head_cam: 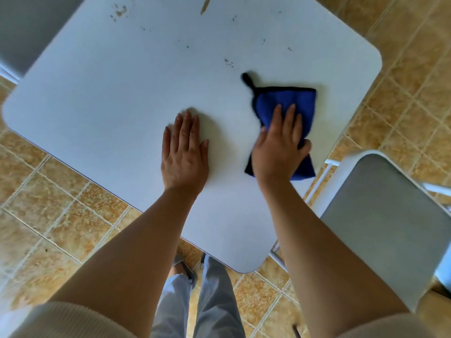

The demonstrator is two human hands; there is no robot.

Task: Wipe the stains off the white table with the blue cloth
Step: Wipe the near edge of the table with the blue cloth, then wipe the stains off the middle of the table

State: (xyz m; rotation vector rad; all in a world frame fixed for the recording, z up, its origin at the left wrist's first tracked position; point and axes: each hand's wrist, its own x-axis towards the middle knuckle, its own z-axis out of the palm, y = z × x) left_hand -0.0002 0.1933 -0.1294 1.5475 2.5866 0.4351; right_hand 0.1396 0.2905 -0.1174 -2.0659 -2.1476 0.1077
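Note:
The white table (109, 93) fills the upper middle of the head view, with rounded corners. Brown stains (204, 6) and small dark specks (229, 62) are scattered over its far half. A blue cloth (292, 103) with black trim and a black hanging loop lies on the table's right side. My right hand (280, 147) presses down on the cloth, fingers spread over it and thumb curled at its right edge. Flat on the bare table, to the left of the cloth, rests my left hand (185, 152), palm down and holding nothing.
A grey chair (390, 228) with a white frame stands close to the table's right near corner. Another grey surface (29, 28) shows at the far left. Tan floor tiles (48, 203) surround the table. My legs and a shoe are below the near edge.

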